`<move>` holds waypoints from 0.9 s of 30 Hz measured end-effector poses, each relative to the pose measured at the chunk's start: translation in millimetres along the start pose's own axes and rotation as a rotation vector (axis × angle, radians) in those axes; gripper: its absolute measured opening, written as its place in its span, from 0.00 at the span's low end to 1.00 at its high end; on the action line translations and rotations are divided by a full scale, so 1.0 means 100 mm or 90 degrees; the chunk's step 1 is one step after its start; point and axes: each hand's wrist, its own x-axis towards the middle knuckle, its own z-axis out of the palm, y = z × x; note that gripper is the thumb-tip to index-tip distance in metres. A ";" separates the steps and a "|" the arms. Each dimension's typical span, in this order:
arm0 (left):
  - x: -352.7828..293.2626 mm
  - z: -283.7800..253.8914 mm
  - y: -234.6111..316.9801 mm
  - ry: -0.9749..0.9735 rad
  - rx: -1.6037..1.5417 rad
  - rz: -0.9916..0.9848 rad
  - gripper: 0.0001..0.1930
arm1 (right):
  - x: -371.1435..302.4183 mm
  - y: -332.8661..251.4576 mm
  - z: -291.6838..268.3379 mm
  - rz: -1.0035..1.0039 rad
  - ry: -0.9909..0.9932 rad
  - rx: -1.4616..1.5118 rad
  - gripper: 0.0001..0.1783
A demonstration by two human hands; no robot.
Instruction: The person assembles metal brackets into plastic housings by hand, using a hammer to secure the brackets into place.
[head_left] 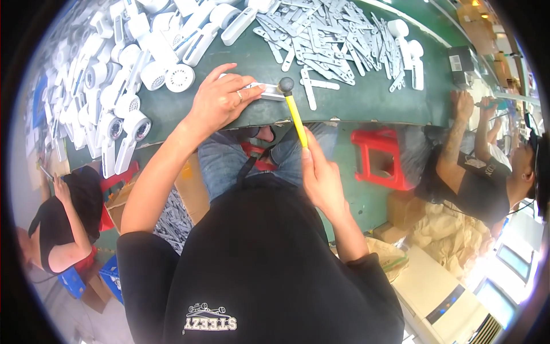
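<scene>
My left hand [220, 103] presses a long white piece [272, 96] against the green tabletop near its front edge. That piece looks like the handle of a handheld fan, though my fingers cover its left part. In my right hand [322, 175] is a small mallet [295, 117] with a yellow handle and a dark round head. The mallet's head is over the right end of the white piece; whether it touches cannot be told. Just to the right, two loose grey-white strips [309, 92] lie crossed on the table.
Many white handheld fans [132, 103] are heaped on the left. A pile of flat grey-white strips [321, 40] covers the far middle. Two more fans [416, 63] lie at its right. A red stool [379, 157] stands below the table; co-workers sit on both sides.
</scene>
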 end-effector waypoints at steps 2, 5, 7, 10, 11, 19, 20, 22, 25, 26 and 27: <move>-0.03 0.00 0.00 -0.011 -0.002 -0.009 0.12 | -0.04 0.01 -0.02 -0.048 0.028 -0.001 0.27; -0.02 0.00 -0.01 -0.009 -0.001 -0.008 0.12 | 0.00 0.11 0.05 -0.041 0.025 -0.005 0.28; -0.02 -0.01 0.01 -0.017 -0.006 -0.009 0.12 | 0.08 0.17 0.07 -0.054 0.007 -0.100 0.29; 0.01 0.00 -0.03 0.001 -0.006 0.005 0.12 | -0.10 0.14 0.02 -0.054 0.035 0.023 0.29; -0.02 0.01 -0.04 -0.006 -0.016 -0.007 0.13 | -0.05 0.15 0.02 -0.057 0.038 0.023 0.29; 0.55 -0.21 -0.08 -0.218 -0.019 0.164 0.19 | -0.01 0.01 -0.17 -0.029 0.063 0.145 0.28; 0.57 -0.23 -0.05 -0.252 -0.010 0.152 0.21 | 0.00 0.05 -0.16 -0.043 0.063 0.180 0.28; 0.51 -0.31 0.01 -0.237 0.006 0.087 0.22 | -0.03 0.09 -0.19 -0.010 0.043 0.205 0.29; 0.09 -0.25 0.08 -0.054 -0.026 -0.092 0.20 | -0.02 0.10 -0.15 -0.055 0.023 0.198 0.31; -0.04 -0.23 0.16 0.002 -0.039 -0.135 0.21 | -0.01 0.12 -0.13 -0.061 0.009 0.188 0.31; -0.15 -0.16 0.22 0.011 -0.035 -0.167 0.22 | 0.02 0.11 -0.09 -0.083 0.017 0.151 0.30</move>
